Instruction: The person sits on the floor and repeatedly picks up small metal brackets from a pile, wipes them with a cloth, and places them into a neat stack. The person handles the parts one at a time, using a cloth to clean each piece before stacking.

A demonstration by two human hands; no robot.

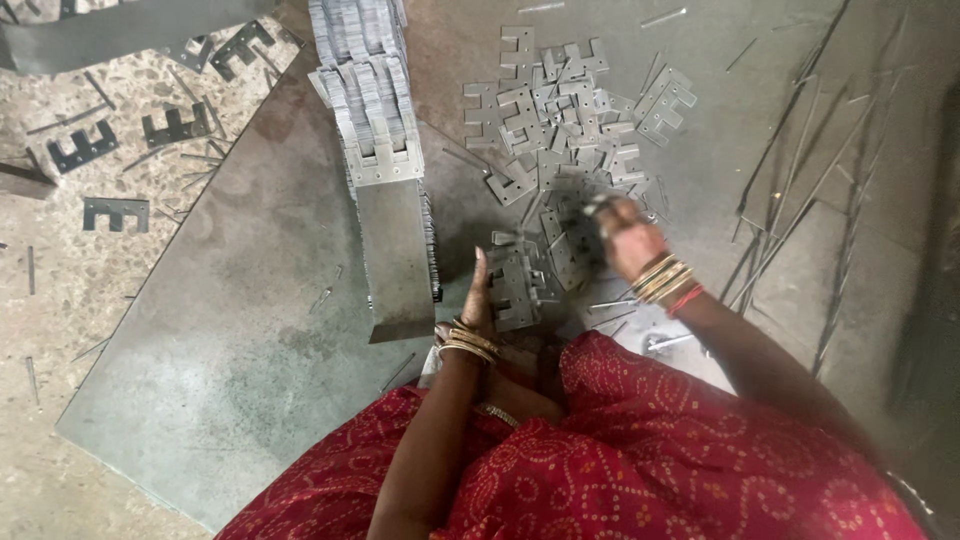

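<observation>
Beside left hand (480, 300), plate stack (513, 292) stands upright, lengthwise away.

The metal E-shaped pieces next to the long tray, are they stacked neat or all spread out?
Spread out. The loose E-shaped pieces lie scattered flat and overlapping on the metal sheet, while those on the long tray stand packed in a row.

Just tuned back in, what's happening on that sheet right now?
A person in a red dress sits at a grey metal sheet on the floor. The left hand steadies a small stack of E-shaped stampings. The right hand, blurred, reaches into the loose pile; what it holds can't be made out. A long packed row of stampings lies to the left, ending at a flat plate. Thin metal strips lie scattered on the right.
</observation>
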